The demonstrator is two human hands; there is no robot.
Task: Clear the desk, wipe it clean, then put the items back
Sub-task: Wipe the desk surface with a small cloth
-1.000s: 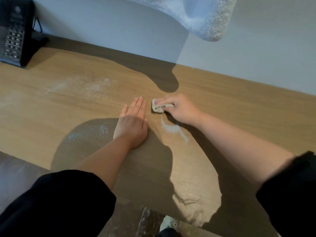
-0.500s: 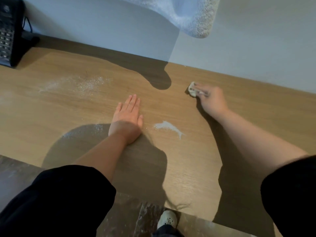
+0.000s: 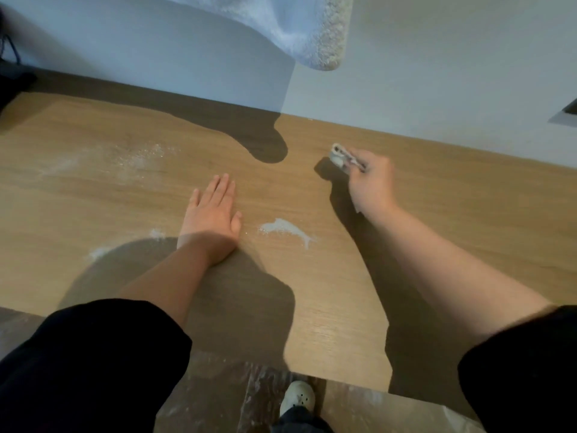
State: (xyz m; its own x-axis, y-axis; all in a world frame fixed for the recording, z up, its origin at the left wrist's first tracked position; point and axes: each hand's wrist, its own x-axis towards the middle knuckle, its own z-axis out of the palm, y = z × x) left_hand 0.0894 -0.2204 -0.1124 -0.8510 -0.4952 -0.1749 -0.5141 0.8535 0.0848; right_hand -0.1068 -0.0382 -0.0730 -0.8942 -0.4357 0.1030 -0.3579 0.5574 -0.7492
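The wooden desk (image 3: 437,220) fills the middle of the view. My right hand (image 3: 371,182) pinches a small wadded grey-white wipe (image 3: 339,155) against the desk top, near the back edge by the wall. My left hand (image 3: 212,214) lies flat on the desk, fingers straight and together, palm down. Between my hands sits a small streak of white powder (image 3: 284,229). A wider dusting of powder (image 3: 125,157) spreads at the back left, and faint patches (image 3: 100,252) lie left of my left wrist.
A white fluffy towel (image 3: 299,29) hangs over the wall above the desk. A dark object with cables (image 3: 9,79) stands at the far left edge. The desk's front edge runs low in view, with the floor and my shoe (image 3: 296,398) below it.
My right hand has swept the wipe from beside my left hand to the back right of the desk, leaving a powder streak. The left hand stays flat. The view shifted right.
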